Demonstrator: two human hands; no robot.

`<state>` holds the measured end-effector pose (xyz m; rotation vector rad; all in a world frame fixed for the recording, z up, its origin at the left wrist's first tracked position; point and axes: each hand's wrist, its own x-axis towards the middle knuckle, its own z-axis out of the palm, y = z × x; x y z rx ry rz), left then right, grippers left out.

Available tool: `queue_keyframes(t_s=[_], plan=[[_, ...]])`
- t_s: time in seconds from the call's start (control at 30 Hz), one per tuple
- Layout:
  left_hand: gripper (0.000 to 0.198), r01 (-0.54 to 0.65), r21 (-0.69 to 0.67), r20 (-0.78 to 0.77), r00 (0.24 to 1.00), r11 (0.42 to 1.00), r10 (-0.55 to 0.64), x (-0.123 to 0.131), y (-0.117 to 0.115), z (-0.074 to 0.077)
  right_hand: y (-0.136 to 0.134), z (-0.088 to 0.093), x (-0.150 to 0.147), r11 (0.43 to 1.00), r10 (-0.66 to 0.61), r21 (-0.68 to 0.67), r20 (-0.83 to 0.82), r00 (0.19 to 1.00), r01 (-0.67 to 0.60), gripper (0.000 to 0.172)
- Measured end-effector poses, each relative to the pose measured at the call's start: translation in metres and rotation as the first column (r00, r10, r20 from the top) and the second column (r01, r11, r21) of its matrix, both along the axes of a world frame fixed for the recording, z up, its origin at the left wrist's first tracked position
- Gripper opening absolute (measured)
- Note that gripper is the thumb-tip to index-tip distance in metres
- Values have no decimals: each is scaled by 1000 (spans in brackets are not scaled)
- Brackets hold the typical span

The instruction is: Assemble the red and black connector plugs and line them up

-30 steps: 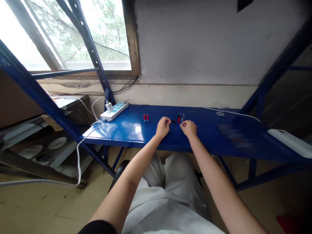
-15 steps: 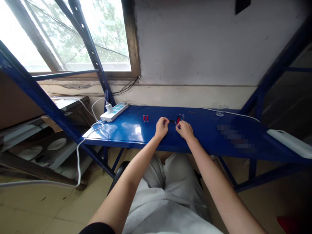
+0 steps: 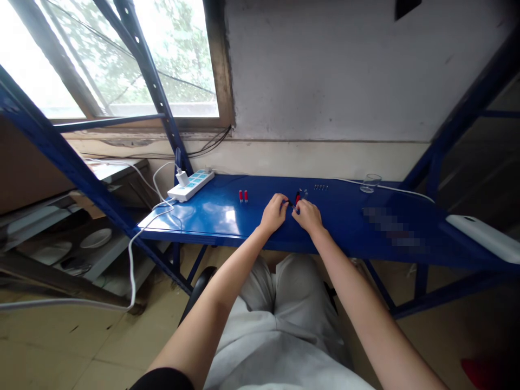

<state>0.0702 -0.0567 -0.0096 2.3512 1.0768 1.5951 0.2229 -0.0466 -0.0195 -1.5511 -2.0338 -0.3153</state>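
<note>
In the head view my left hand (image 3: pixel 273 213) is closed in a pinch on a small black piece (image 3: pixel 290 203). My right hand (image 3: pixel 307 216) is closed on a small clear piece (image 3: pixel 295 209) that meets the black one; whether they are joined I cannot tell. Just beyond my right fingers lie a red and black part (image 3: pixel 298 197) and some small clear parts (image 3: pixel 305 193), partly hidden. To the left, two small red cylinders (image 3: pixel 243 196) with pale lower ends stand on the blue table (image 3: pixel 195 219). Several tiny metallic parts (image 3: pixel 320 187) lie in a row farther back.
A white power strip (image 3: pixel 190 185) with a plugged-in charger sits at the table's left end. Toward the back right stands a clear glass (image 3: pixel 370 183) beside a white cable. A white object (image 3: pixel 483 238) lies at the right edge. Blue metal posts frame both sides.
My left hand has moved slightly right, closer to my right hand. The black piece, held level before, now slants and is more covered by my fingers.
</note>
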Motion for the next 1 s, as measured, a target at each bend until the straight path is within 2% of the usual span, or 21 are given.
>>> queue_keyframes(t_s=[0.23,0.47,0.67,0.8,1.0], plan=[[29,25,-6,-166,986,1000,-26,2,-5,0,2,-2,2,1000,0,23,-121,993,2,7],[39,13,-14,-228,974,1000,-16,1,-3,-4,1,-2,4,998,33,61,-207,978,-21,9],[33,6,27,-199,980,1000,-1,2,-5,0,0,0,4,998,48,41,-188,981,-41,9],[31,-31,41,-136,990,999,36,2,-5,3,-1,2,1,996,86,48,-115,990,-81,7],[25,-55,20,-126,990,998,57,1,-3,1,-4,4,-4,992,119,54,-29,992,-118,8]])
